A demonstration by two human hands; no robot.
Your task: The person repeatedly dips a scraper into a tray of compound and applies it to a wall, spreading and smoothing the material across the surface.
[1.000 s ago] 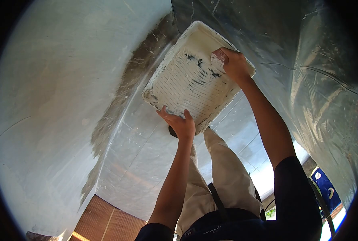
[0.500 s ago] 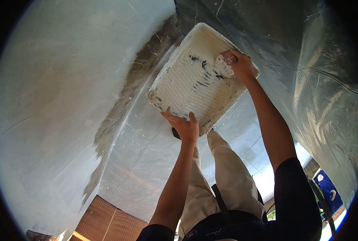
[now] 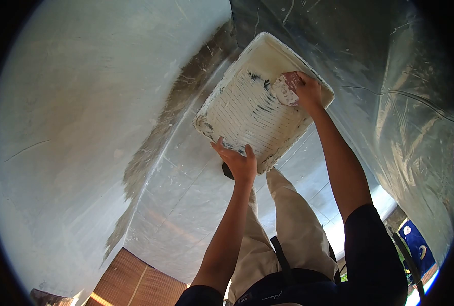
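Observation:
My left hand (image 3: 241, 164) grips the near edge of a paint tray (image 3: 237, 115), thumb and fingers curled over its rim. The tray is tilted in front of me, its ribbed floor coated in off-white paint with dark streaks showing through. My right hand (image 3: 309, 91) is closed on a flat reddish-brown tool (image 3: 286, 89), smeared white across its face. The tool lies over the tray's upper right part, close to the deep end where thicker paint (image 3: 273, 55) has pooled. Its handle is hidden by my fingers, and its exact kind is unclear.
On the left rises a pale wall (image 3: 74, 112) with a dark unpainted band (image 3: 181, 92) along its lower edge. Grey plastic sheeting (image 3: 405, 117) hangs at the right. Below the tray are a tiled grey floor (image 3: 186, 194) and my legs (image 3: 298, 219). Brown slatted panelling (image 3: 135, 280) stands lower left.
The tray and both hands have shifted slightly right and down in view. My right hand has turned the tool a little, so more of its white-smeared face shows.

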